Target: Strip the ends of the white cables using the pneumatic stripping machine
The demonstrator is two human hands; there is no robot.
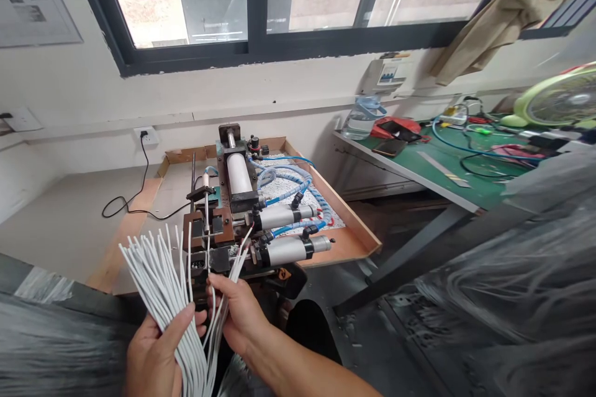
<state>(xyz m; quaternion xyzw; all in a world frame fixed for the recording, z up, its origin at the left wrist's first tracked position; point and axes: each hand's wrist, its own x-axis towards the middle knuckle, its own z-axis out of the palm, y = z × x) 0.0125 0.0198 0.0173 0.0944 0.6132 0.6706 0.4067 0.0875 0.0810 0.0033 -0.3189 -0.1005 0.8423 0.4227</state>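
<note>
My left hand (156,356) is closed around a fanned bundle of several thin white cables (156,273), their ends pointing up and left. My right hand (237,313) pinches a few of those white cables and holds their tips up against the front of a small pneumatic machine (242,217). The machine has a white cylinder on top, two silver air cylinders on its right side and blue coiled hoses. It stands in a shallow wooden tray (358,229) on a low surface under the window.
A green-topped table (442,167) at the right carries phones, a water bottle, tools and tangled wires. A green fan (563,99) sits at its far end. A black cord (135,198) runs from a wall socket. Clear plastic sheeting covers things at lower right.
</note>
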